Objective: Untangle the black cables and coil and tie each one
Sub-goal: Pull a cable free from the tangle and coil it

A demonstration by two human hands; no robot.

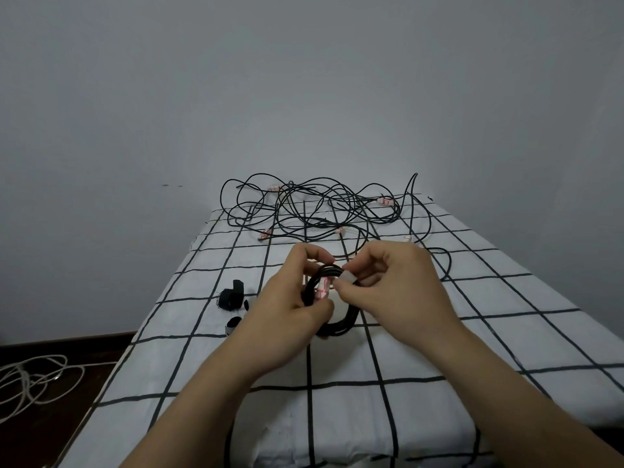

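We hold a coiled cable (332, 300) over the bed (439, 349), L hand (287, 312) gripping it, R hand (401, 285) fingers (351, 288) pinching a white plug (349, 276), w/ tangled cables (314, 211) behind.

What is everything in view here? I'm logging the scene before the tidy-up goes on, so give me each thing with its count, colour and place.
Coiled cable: one, black, held in both hands above the middle of the bed.
Connector: one, whitish, pinched at the coil's top.
Tangled cables: count unclear, black with red-and-white tagged ends, far end of the bed.
Ties: a few, black, on the bed left of the hands.
Bed sheet: one, white with black grid lines.
Pale cable: one loose bundle, whitish, on the dark floor at left.
Wall: grey, behind the bed.
Left hand: grips the coil's left side.
Right hand: pinches the connector.
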